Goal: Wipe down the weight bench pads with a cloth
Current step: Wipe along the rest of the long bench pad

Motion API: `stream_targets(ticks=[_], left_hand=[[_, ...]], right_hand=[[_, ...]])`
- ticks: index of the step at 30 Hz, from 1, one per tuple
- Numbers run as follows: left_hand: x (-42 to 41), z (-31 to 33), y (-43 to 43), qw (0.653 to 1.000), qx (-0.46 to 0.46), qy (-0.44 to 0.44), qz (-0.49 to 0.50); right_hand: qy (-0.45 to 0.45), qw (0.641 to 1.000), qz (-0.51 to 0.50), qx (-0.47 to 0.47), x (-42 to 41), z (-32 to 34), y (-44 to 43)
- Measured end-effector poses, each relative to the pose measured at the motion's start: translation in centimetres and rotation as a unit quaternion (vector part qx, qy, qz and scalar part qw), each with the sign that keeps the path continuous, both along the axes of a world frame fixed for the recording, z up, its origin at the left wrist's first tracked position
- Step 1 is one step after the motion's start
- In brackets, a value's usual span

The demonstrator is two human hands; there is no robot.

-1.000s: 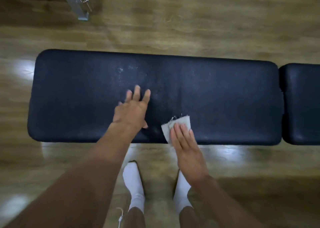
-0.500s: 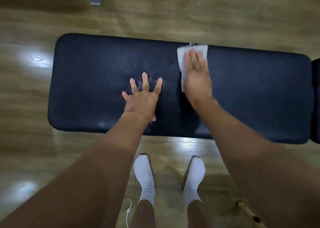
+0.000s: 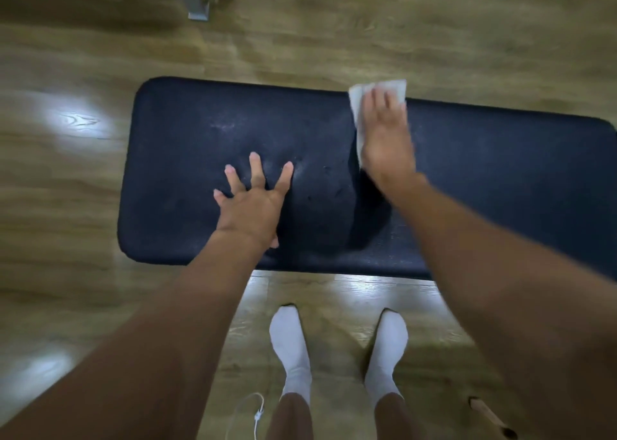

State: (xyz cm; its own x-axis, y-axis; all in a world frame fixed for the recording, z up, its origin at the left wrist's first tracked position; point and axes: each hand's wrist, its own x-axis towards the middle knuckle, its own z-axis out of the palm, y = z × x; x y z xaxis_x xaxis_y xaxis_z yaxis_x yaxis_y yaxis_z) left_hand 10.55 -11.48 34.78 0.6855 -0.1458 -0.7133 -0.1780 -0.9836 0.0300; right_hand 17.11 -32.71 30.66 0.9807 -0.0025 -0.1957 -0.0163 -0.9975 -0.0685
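Note:
A long black weight bench pad (image 3: pixel 187 159) lies across the view on a wooden floor. My left hand (image 3: pixel 253 202) rests flat on the pad's middle, fingers spread, holding nothing. My right hand (image 3: pixel 384 136) presses a small white cloth (image 3: pixel 395 87) flat against the pad at its far edge. The cloth sticks out past my fingertips and along the left of my hand. The pad's right end is cut off by the frame edge and partly hidden by my right forearm.
My two feet in white socks (image 3: pixel 290 346) stand on the wooden floor (image 3: pixel 334 32) just in front of the bench. A grey metal leg of some equipment (image 3: pixel 197 2) stands at the top left. A thin white cable (image 3: pixel 257 416) hangs near my left leg.
My right hand slid the cloth from the pad's near edge across to its far edge, and stays there now. My left hand stayed planted on the pad. The view shifted left.

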Motion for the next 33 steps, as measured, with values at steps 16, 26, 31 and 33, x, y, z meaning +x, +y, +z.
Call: stream_targets(ticks=[16,26,31,33], left_hand=[[-0.9,-0.5,-0.2,0.999,0.001,-0.032,-0.008],[-0.6,-0.6,0.3,0.999,-0.024,-0.024,0.001],[-1.5,0.2,3.0,0.995,-0.083,-0.045,0.032],[-1.7,0.4,5.3,0.994,-0.062,-0.049,0.081]], right_hand=[[0.061,0.994,0.074,0.050,-16.2,1.9,4.4],[0.011,0.999,0.031,0.011,-0.4,0.8,5.3],[0.041,0.991,0.104,0.071,-16.8,2.4,7.4],[0.067,0.989,0.115,0.072,-19.4,2.8,7.7]])
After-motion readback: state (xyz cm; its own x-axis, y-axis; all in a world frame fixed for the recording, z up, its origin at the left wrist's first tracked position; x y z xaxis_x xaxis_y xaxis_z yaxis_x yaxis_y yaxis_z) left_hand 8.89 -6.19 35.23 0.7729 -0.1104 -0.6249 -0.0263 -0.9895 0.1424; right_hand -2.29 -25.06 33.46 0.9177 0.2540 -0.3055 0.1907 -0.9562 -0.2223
